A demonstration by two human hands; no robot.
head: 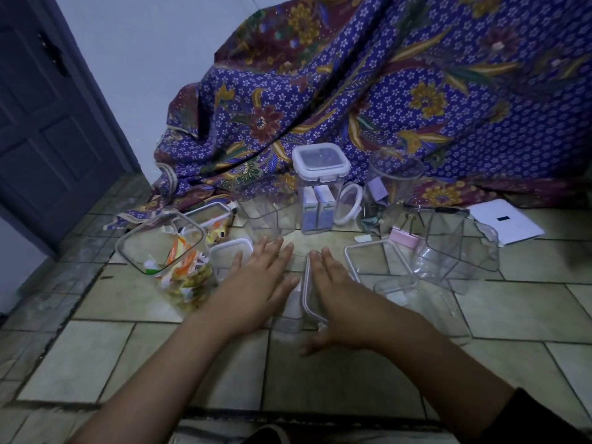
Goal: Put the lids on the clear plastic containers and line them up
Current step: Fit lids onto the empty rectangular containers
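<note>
A: Surface?
B: Tiled floor [320,373]. Dark door [48,123] left, white wall [144,75], batik cloth [384,91] draped behind.
A: Hands?
B: Both flat, fingers straight. Right hand [339,293] lies on the lid [307,293] of the centre container [288,315]; left hand [266,277] just beside (contact unclear).
A: Rest?
B: Tall lidded container [315,200] upright by the cloth; snack container [179,270] lidless, left.

No writing could be read anywhere. The orange-and-white packets [183,262] in the open container [125,249] bore print too blurred to make out, and the white paper [507,224] off to the right showed only a small dark mark.
</note>
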